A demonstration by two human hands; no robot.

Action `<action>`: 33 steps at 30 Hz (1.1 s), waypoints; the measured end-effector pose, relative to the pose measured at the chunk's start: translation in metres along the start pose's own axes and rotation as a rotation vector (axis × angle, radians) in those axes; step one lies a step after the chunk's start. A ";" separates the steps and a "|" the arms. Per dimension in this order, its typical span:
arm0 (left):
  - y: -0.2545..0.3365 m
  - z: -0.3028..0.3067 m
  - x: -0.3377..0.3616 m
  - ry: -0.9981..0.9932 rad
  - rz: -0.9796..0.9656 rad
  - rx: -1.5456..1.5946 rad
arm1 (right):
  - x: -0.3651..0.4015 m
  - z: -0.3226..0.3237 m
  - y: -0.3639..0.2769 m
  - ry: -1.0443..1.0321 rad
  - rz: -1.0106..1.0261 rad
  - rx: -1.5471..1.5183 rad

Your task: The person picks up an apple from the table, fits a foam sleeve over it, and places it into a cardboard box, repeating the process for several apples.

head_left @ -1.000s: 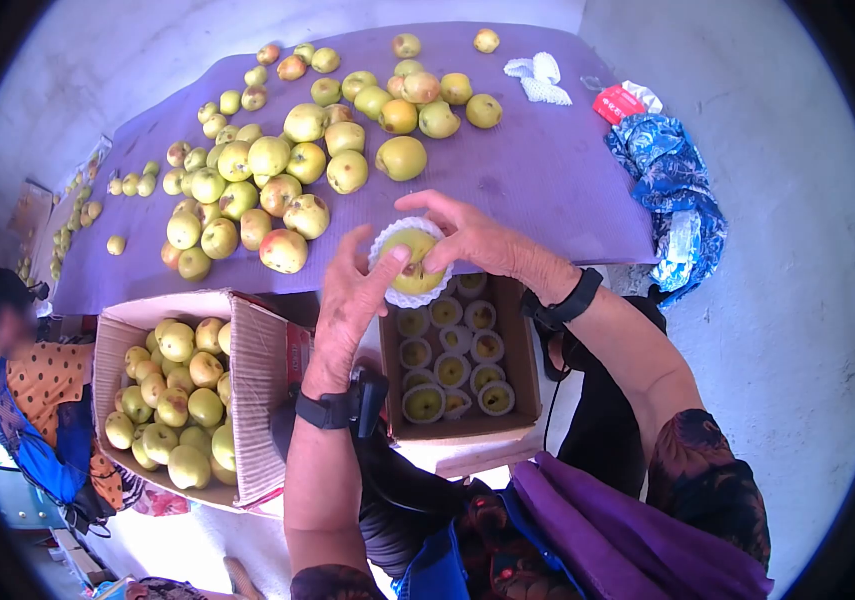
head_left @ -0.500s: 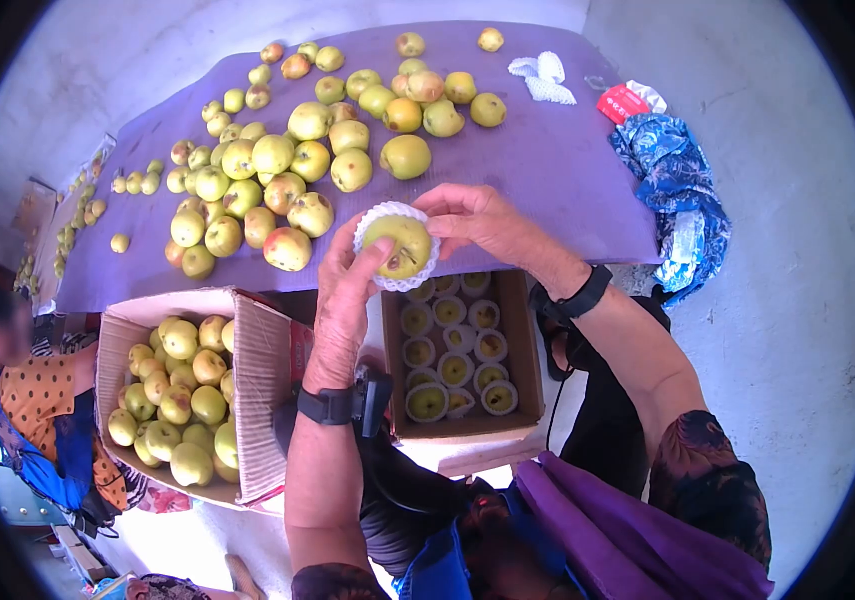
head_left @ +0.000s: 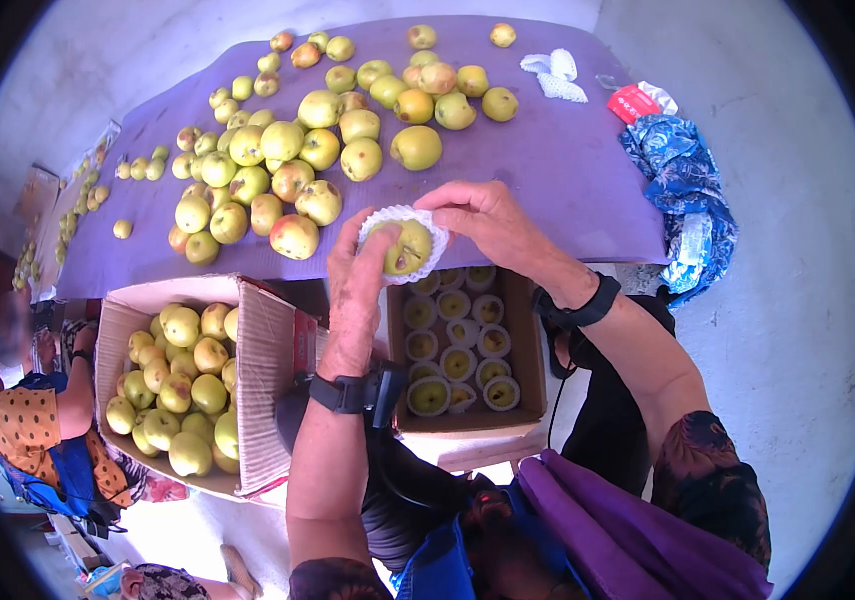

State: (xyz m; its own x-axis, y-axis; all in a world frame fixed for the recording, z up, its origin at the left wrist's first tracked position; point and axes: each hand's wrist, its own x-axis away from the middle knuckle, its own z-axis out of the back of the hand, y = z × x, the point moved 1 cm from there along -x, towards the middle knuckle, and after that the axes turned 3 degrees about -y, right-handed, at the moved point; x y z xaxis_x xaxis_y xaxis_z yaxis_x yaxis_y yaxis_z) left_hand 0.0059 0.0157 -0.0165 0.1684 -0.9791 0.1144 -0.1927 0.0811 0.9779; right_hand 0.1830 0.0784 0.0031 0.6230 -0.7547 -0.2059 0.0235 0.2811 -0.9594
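Observation:
A yellow-green apple (head_left: 410, 252) with a brown mark sits in a white foam net (head_left: 438, 240) over the front edge of the purple-covered table. My left hand (head_left: 355, 278) is closed around apple and net, thumb on the fruit. On the net's upper right rim, the thumb and fingers of my right hand (head_left: 487, 222) are pinched together. Below is a cardboard box (head_left: 534, 350) of apples in foam nets. To its left, a larger carton (head_left: 265, 390) holds many bare apples.
Loose apples (head_left: 280, 141) cover much of the purple table (head_left: 547, 190). Empty foam nets (head_left: 557, 78), a red packet (head_left: 630, 103) and blue patterned cloth (head_left: 682, 190) lie at its right. A person in an orange dotted top (head_left: 25, 430) is at the far left.
My left thumb has shifted up on the apple, and the apple in its net is slightly tilted. My right fingers have closed in on the net's rim. The view has moved slightly.

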 end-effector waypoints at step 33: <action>0.008 -0.003 0.011 0.182 -0.332 -0.594 | 0.006 -0.018 0.020 0.058 -0.163 -0.523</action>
State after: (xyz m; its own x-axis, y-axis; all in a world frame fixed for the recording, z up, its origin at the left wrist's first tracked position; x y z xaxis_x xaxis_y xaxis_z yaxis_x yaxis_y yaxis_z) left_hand 0.0096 0.0063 -0.0073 0.2962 -0.9272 -0.2295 0.4488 -0.0771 0.8903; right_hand 0.1736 0.0689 -0.0206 0.5991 -0.7996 -0.0422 -0.2847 -0.1635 -0.9446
